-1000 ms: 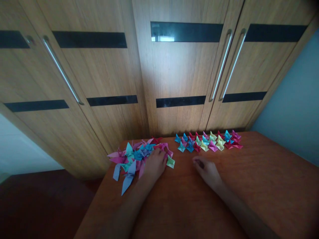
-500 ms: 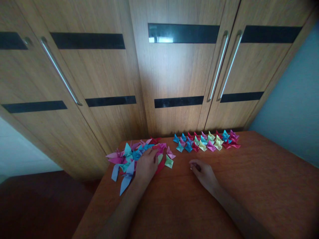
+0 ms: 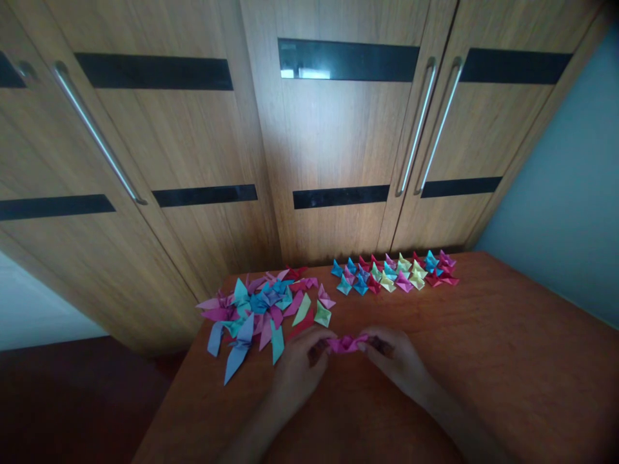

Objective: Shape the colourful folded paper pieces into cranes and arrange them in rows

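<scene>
Between my two hands, low over the near middle of the table, is a small pink origami boat (image 3: 347,344). My left hand (image 3: 304,361) pinches its left end, and the fingertips of my right hand (image 3: 394,357) pinch its right end. To the left of my left hand lies a loose pile of folded paper (image 3: 261,301) in pink, purple, blue, turquoise and red. A pale green folded piece (image 3: 322,314) and a pink one (image 3: 325,297) sit at the pile's right side.
Small origami boats (image 3: 387,278) in many colours stand in rows near the table's back edge. Behind the brown table (image 3: 483,348) rises a wooden wardrobe (image 3: 333,142) with metal handles. A blue wall (image 3: 556,206) is on the right.
My left hand has left the pile and come right and nearer with the pink origami boat. My right hand has moved slightly nearer and taken its other end.
</scene>
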### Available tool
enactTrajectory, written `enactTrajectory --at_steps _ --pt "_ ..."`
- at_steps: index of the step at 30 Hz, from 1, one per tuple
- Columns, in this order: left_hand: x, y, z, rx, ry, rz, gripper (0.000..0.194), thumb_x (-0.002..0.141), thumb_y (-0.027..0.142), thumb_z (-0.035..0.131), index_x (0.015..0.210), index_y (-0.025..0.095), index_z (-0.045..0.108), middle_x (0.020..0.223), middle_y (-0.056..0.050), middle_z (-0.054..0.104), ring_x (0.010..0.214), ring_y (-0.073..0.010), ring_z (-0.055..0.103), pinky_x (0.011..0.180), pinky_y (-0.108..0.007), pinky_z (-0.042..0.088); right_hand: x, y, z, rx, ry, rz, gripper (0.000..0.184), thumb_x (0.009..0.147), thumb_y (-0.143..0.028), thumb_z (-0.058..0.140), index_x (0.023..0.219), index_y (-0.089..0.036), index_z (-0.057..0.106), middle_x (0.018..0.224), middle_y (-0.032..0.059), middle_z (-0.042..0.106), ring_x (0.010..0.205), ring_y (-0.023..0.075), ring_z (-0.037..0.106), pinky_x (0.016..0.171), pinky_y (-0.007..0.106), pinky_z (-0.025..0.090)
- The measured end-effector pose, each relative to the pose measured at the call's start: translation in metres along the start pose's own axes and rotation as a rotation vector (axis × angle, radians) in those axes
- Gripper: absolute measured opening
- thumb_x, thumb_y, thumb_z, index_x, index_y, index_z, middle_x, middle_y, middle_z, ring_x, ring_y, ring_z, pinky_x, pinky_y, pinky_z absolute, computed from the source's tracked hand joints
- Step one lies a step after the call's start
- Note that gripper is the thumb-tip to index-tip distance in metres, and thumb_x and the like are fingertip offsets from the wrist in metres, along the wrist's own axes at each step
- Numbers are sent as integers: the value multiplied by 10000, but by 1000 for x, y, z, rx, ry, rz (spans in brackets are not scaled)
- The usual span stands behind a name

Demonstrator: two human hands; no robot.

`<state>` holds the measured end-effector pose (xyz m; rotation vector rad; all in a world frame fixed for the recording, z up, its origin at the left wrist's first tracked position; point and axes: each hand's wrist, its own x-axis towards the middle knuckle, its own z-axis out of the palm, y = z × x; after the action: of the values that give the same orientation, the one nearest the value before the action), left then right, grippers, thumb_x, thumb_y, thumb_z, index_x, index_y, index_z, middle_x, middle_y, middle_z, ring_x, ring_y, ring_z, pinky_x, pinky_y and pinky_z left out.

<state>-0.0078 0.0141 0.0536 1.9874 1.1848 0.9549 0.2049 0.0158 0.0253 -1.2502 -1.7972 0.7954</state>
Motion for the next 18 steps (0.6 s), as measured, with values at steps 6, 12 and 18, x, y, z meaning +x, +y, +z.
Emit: enactTrajectory --at_steps 6,12,18 --pt "-2 -3 -6 6 -5 -70 194 812 169 512 928 230 654 897 -21 685 808 -160 629 721 -256 501 -8 53 -89 -92 387 143 333 783 -478 562 906 -182 653 857 59 685 790 200 618 708 286 484" --pt "-1 -1 -10 19 0 -89 180 834 198 498 902 233 661 881 -10 690 776 -156 625 698 -245 486 -3 122 -203 -499 766 475 354 745 -481 539 869 -174 666 778 87 681 733 225 624 620 292 425" --pt "0 -3 -10 40 -9 -122 184 819 196 507 882 236 674 875 -16 699 770 -165 632 700 -246 493 11 177 -240 -749 653 876 499 709 -562 530 1016 -195 672 922 202 668 783 328 617 540 352 392"
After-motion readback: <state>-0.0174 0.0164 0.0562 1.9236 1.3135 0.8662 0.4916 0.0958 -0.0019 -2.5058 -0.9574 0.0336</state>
